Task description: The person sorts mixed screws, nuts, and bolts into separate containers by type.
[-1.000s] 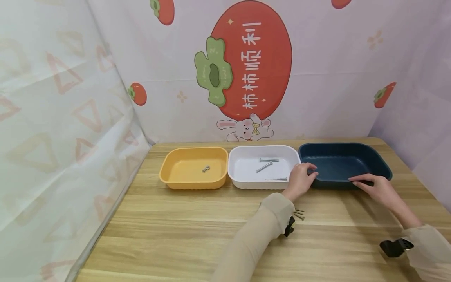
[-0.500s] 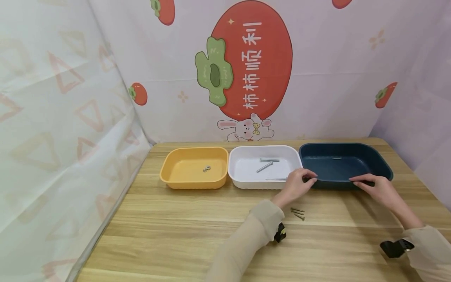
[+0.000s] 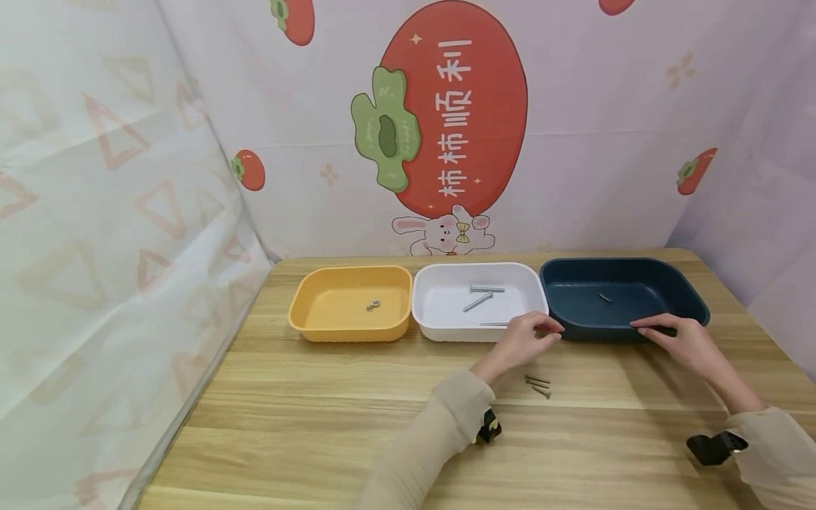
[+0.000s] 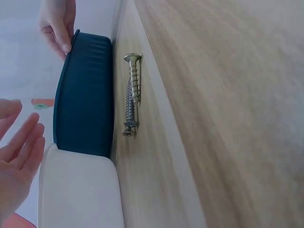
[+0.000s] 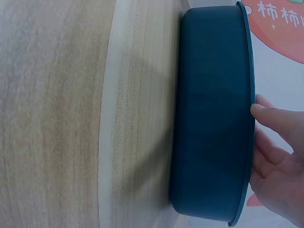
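Observation:
My right hand (image 3: 678, 338) pinches the front rim of the dark blue tray (image 5: 213, 114), thumb outside and fingers over the inner side. A small dark screw (image 3: 605, 298) lies on that tray's floor. My left hand (image 3: 519, 340) hovers by the front corner where the white tray (image 4: 80, 190) meets the blue one; its fingers are loosely bent, with a gap to the thumb and nothing between them. Just below it, three screws (image 3: 538, 384) with flared heads lie together on the tabletop. In the left wrist view these screws (image 4: 132, 95) overlap one another.
Three silver bolts (image 3: 478, 302) lie in the white tray, one partly behind the left hand. The yellow tray (image 3: 350, 334) at the left holds a couple of nuts (image 3: 372, 305). All three trays stand in a row along the wooden table's (image 3: 287, 425) back edge, before a printed cloth.
A screw has appeared inside the blue tray and has turned on its floor. My left hand has drawn back left and toward me, uncovering the screws on the table. The right hand stays put.

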`<state>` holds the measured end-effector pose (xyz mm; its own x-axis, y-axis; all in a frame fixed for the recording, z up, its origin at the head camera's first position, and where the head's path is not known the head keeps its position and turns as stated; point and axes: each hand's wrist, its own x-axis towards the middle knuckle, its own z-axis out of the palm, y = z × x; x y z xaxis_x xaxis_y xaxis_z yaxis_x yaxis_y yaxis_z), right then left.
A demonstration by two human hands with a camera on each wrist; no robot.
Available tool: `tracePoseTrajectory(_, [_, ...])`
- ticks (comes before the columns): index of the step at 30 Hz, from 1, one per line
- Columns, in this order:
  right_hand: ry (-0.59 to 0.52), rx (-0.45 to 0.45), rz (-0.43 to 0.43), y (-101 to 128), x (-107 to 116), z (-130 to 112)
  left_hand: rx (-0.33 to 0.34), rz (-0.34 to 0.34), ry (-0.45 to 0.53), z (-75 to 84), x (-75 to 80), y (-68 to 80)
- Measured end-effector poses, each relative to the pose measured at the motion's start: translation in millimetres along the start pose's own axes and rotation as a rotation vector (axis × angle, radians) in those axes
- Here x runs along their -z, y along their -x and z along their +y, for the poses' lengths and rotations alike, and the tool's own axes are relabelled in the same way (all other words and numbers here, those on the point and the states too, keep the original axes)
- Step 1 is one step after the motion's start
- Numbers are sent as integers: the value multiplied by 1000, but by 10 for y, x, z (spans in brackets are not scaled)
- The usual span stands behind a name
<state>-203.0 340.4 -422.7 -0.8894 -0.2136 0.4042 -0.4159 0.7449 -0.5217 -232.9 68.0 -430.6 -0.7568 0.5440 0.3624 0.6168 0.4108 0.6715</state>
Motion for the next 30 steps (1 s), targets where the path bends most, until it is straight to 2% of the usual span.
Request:
tracePoseTrajectory(5, [3, -11, -4, 0, 4, 7, 2, -84, 16, -25, 45, 45])
tracePoseTrajectory(13, [5, -13, -11, 1, 9, 4, 105, -281, 22, -82, 96, 125])
tracePoseTrajectory(21, [-9, -13, -13, 2, 16, -22, 78, -425, 4, -157, 115, 143])
tracePoseTrajectory(30, [-7, -25, -19, 12, 16, -24, 84, -535, 19, -215, 150, 163])
